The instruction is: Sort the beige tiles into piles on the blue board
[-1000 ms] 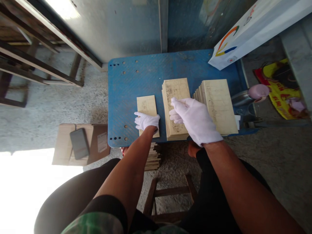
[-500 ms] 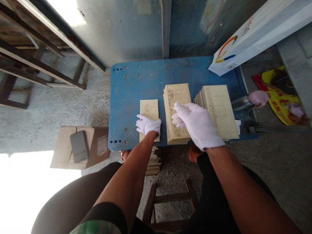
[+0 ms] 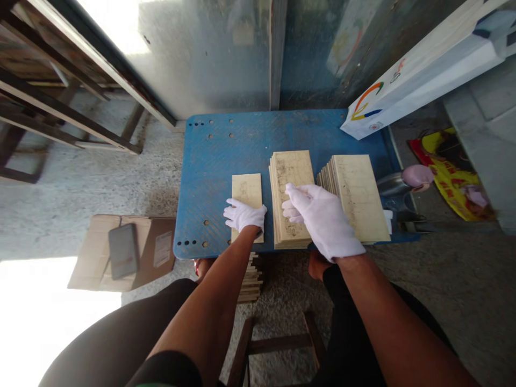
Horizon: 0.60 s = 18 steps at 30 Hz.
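Observation:
Both my hands wear white gloves. My left hand (image 3: 244, 216) lies flat, fingers spread, on a single pale wooden board (image 3: 246, 192) on the blue table (image 3: 226, 148). My right hand (image 3: 322, 217) rests on the middle stack of boards (image 3: 291, 177), its fingers stretched over the top board. A third stack of boards (image 3: 358, 193), fanned and leaning, stands just right of my right hand.
A white paper bag (image 3: 407, 70) leans at the table's back right. A pink-lidded metal container (image 3: 407, 180) sits off the right edge. More boards (image 3: 250, 279) are piled on the floor under the table. A phone (image 3: 122, 250) lies on a cardboard box (image 3: 159, 247) at left.
My hands have stayed on the same boards. The camera has tilted, so the table and boards sit lower in the picture.

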{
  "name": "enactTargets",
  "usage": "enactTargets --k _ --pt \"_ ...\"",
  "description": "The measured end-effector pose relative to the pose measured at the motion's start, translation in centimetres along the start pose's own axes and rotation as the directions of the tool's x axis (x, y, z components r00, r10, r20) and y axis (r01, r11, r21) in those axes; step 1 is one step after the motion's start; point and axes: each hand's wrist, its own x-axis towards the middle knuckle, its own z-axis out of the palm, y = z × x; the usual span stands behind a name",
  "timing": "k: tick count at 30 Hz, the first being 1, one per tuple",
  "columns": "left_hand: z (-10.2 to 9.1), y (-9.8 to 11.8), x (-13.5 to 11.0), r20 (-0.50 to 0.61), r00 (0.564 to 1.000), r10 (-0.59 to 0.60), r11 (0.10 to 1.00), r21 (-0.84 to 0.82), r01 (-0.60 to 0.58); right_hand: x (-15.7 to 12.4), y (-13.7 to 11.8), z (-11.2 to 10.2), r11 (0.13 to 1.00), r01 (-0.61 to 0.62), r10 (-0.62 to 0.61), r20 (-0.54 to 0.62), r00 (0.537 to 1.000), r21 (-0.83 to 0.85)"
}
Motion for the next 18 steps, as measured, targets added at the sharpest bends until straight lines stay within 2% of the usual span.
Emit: enactTargets --k 6,9,12,14,16,18 --pt "-0.5 -0.5 0.0 0.011 0.998 0.062 0.998 0.009 -0.062 0.3 0.5 -0.2 1.000 0.002 -0.002 -0.002 1.000 -0.007" --pt "-0.8 -1.1 0.1 0.004 0.993 0.120 0.991 -0.052 -0.120 0.4 0.3 -0.5 1.000 0.010 -0.010 -0.011 1.000 0.016" --pt "-2.0 -1.4 0.0 0.045 0.986 0.158 0.966 -0.212 -0.145 0.5 0.0 -0.6 0.999 0.020 -0.018 -0.036 0.999 0.049" --pt "-3.6 -1.4 -0.7 0.097 0.985 0.145 0.934 -0.341 -0.104 0.4 -0.3 -0.5 0.997 0.019 -0.017 -0.033 0.999 0.071" --pt "-5.6 -1.4 -2.0 0.197 0.970 0.141 0.857 -0.514 -0.020 0.4 -0.4 -0.4 0.996 0.010 -0.009 -0.014 1.000 0.092" --pt "-7.8 -1.6 -3.9 0.317 0.926 0.204 0.725 -0.685 0.074 0.3 -0.5 -0.2 0.996 0.006 -0.007 0.006 1.000 0.094"
